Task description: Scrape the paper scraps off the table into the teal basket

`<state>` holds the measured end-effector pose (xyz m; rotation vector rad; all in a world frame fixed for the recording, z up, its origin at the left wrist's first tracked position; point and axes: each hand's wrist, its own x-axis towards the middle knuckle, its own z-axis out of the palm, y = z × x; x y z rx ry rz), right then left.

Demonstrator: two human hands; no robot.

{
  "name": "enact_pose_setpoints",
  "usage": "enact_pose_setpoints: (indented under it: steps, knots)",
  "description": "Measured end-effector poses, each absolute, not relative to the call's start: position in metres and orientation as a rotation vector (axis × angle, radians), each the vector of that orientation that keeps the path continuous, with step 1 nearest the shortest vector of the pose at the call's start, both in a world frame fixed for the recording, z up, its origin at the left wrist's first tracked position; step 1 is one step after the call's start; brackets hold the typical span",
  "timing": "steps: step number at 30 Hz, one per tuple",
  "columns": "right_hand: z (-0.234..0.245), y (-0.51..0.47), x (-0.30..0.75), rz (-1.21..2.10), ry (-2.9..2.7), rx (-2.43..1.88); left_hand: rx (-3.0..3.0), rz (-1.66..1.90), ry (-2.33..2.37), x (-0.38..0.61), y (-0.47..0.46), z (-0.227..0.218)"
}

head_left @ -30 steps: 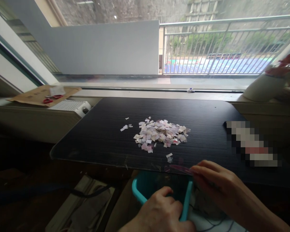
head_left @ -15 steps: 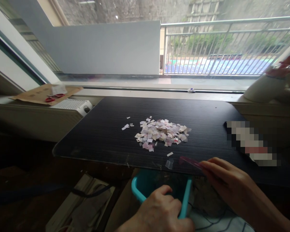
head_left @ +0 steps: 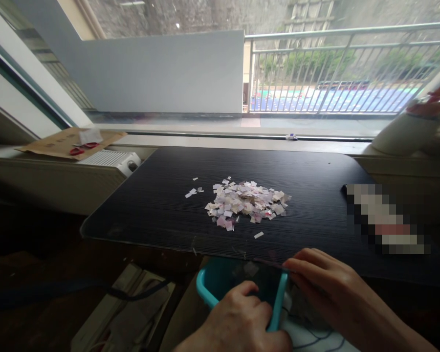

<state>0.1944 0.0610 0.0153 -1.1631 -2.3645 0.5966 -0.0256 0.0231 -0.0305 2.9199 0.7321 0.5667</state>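
My left hand (head_left: 238, 313) is closed on the right side of a turquoise plastic bin (head_left: 204, 288), held just below the table's front edge. Close to the bin's right rim, my right hand (head_left: 326, 278) pinches a thin, see-through pinkish plastic piece (head_left: 272, 258), now dim against the table edge. Pale scraps (head_left: 251, 268) show over the bin's opening. On the black table (head_left: 139, 210) lies a heap of small cut paper and film pieces (head_left: 245, 200). One white strip (head_left: 258, 235) rests apart in front of the heap.
A few loose scraps (head_left: 191, 192) lie left of the heap. A blurred-out object (head_left: 385, 220) sits on the table's right. Red-handled scissors (head_left: 84, 148) and a brown envelope (head_left: 47, 143) are on the left sill. At far right stands a white vessel (head_left: 403, 132).
My right hand has moved left and down with the pink plastic piece to the table edge. Clear scraps from the edge have left the table; pale scraps now show over the bin.
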Motion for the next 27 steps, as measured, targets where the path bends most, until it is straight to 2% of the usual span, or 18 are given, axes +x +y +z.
enact_pose_setpoints:
  steps: [6,11,16,21,27]
  knots:
    - [0.011,0.054,0.21,0.39,-2.261,-1.261,2.911,0.506,0.748,-0.028,0.022,-0.029]
    - [0.006,0.04,0.213,0.54,-2.288,-1.225,2.911,0.43,0.755,-0.029,0.021,-0.027]
    - [0.009,0.043,0.219,0.484,-2.233,-1.318,2.944,0.477,0.764,-0.026,0.021,-0.027]
    - [0.02,0.048,0.218,0.674,-2.3,-1.338,2.961,0.471,0.753,-0.028,0.021,-0.025]
    - [0.027,0.074,0.213,0.538,-2.238,-1.313,2.923,0.347,0.773,-0.034,0.022,-0.013]
